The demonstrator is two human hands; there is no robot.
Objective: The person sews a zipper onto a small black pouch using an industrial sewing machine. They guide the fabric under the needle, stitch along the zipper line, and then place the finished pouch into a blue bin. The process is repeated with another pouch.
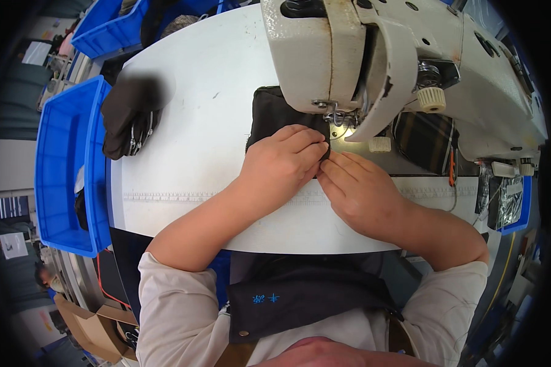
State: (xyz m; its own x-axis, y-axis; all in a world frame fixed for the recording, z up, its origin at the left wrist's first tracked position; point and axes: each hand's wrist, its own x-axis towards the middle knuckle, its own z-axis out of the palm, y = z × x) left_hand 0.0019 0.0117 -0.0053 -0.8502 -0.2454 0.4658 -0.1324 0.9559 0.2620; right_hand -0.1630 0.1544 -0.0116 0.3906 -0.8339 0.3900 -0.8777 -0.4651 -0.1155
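Note:
A black fabric piece lies on the white table, its right edge close to the needle area of a cream sewing machine. My left hand rests over the fabric's near part, fingers bent and closed on it. From the right, my right hand meets it, with fingertips pinched at the fabric's near right corner. The fingertips of both hands touch or nearly touch there. What lies under my left palm is hidden.
A dark fabric pile with zips sits at the table's left. Beyond that edge stands a blue bin. A ruler strip crosses the near tabletop. Right of the needle are a dark plaid piece and an orange-handled tool.

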